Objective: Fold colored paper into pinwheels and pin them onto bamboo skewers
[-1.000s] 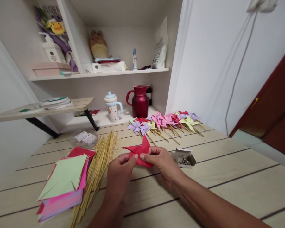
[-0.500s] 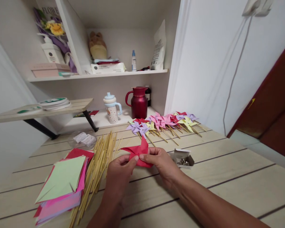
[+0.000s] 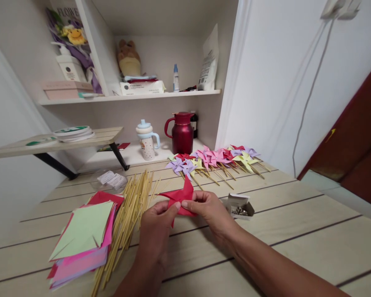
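Note:
A red folded paper pinwheel (image 3: pixel 181 196) is held just above the wooden table (image 3: pixel 297 231) between both hands. My left hand (image 3: pixel 156 229) pinches its left side with thumb and forefinger. My right hand (image 3: pixel 208 212) pinches its centre and right side. Left of the hands lies a bundle of thin bamboo sticks (image 3: pixel 126 218). Further left sits a stack of coloured paper squares (image 3: pixel 83 233), a pale green sheet on top. A small open box of metal pins (image 3: pixel 240 206) rests right of my right hand.
Several finished pinwheels on sticks (image 3: pixel 216 159) lie in a row at the back of the table. Behind them stand a red jug (image 3: pixel 182 133) and a white cup with a blue lid (image 3: pixel 147 140). Shelves with boxes and bottles rise above. A white wall stands at the right.
The red pinwheel has tilted slightly between the fingers, with a lower point now showing under my left thumb. The hands stay in the same place.

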`<state>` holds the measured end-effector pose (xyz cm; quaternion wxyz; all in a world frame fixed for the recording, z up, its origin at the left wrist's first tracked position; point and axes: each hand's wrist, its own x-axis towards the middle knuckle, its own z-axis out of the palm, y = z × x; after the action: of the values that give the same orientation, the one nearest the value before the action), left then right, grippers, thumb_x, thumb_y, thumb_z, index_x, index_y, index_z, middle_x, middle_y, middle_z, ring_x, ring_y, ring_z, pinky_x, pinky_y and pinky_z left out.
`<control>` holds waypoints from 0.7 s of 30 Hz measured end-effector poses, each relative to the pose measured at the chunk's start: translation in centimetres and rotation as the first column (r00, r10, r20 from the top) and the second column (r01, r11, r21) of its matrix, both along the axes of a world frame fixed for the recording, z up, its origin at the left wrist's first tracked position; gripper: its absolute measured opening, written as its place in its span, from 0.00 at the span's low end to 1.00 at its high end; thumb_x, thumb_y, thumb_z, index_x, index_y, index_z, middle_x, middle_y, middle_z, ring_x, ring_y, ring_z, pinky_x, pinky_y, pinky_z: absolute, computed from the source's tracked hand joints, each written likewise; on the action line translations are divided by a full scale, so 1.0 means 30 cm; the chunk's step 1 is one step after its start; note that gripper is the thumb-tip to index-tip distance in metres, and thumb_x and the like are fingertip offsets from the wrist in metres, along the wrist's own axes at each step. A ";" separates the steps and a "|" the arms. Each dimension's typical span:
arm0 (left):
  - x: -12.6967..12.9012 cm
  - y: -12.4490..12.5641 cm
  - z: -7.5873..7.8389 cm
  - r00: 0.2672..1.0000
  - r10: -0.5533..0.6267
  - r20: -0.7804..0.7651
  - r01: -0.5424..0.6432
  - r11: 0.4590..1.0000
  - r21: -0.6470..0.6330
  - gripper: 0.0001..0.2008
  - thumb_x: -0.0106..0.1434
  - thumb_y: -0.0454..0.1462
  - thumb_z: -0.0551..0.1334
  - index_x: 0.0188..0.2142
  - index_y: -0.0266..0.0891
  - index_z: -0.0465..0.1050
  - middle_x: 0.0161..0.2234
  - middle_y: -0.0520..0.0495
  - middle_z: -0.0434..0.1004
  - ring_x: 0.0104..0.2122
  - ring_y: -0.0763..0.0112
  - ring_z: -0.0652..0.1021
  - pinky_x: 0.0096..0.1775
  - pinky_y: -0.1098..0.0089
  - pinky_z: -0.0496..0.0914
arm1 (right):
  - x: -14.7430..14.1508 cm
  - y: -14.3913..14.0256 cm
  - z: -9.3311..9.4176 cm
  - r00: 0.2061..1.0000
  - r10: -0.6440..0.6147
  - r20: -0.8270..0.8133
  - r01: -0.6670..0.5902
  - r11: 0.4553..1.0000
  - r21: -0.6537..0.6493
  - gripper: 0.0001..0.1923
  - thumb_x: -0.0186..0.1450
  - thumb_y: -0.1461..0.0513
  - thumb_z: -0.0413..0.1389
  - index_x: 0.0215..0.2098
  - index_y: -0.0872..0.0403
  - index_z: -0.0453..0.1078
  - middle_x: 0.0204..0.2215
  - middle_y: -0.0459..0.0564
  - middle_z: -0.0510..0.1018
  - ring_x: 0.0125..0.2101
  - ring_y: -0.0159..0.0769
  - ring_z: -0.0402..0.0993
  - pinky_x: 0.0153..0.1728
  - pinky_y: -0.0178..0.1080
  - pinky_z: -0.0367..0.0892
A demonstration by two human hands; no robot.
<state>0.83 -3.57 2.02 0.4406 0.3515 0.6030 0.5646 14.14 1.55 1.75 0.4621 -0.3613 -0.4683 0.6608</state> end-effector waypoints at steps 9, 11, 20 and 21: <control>-0.006 0.006 0.004 0.999 0.044 0.016 -0.044 0.999 -0.009 0.18 0.48 0.47 0.71 0.32 0.36 0.82 0.26 0.47 0.81 0.29 0.65 0.77 0.34 0.68 0.68 | 0.004 0.004 -0.008 0.999 0.031 -0.020 -0.029 0.996 0.086 0.18 0.53 0.51 0.67 0.23 0.55 0.70 0.20 0.42 0.68 0.24 0.29 0.57 0.28 0.35 0.54; -0.008 0.006 0.005 0.999 0.041 0.006 -0.041 0.999 -0.007 0.17 0.48 0.47 0.70 0.32 0.35 0.82 0.26 0.47 0.81 0.28 0.65 0.77 0.34 0.68 0.67 | 0.004 0.005 -0.009 0.999 0.028 -0.025 -0.025 0.995 0.099 0.17 0.54 0.51 0.66 0.24 0.56 0.71 0.21 0.42 0.68 0.25 0.29 0.57 0.29 0.35 0.53; 0.004 -0.001 0.015 0.994 0.106 -0.032 -0.108 0.994 -0.034 0.16 0.46 0.46 0.71 0.29 0.35 0.82 0.24 0.47 0.81 0.26 0.66 0.76 0.31 0.69 0.66 | 0.003 0.008 -0.011 0.999 -0.025 0.024 0.022 0.996 0.087 0.17 0.50 0.53 0.68 0.20 0.56 0.70 0.18 0.42 0.68 0.23 0.29 0.57 0.28 0.35 0.54; 0.004 0.000 0.014 0.992 0.114 -0.046 -0.115 0.993 -0.035 0.16 0.46 0.46 0.71 0.29 0.35 0.82 0.24 0.47 0.80 0.26 0.67 0.75 0.30 0.70 0.65 | 0.002 0.008 -0.010 0.999 -0.030 0.022 0.028 0.995 0.093 0.17 0.50 0.53 0.68 0.19 0.56 0.70 0.18 0.42 0.68 0.23 0.29 0.57 0.28 0.35 0.54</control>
<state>0.94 -3.56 2.44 0.4007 0.3202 0.6420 0.5699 14.21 1.78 1.44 0.4822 -0.3541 -0.4984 0.6274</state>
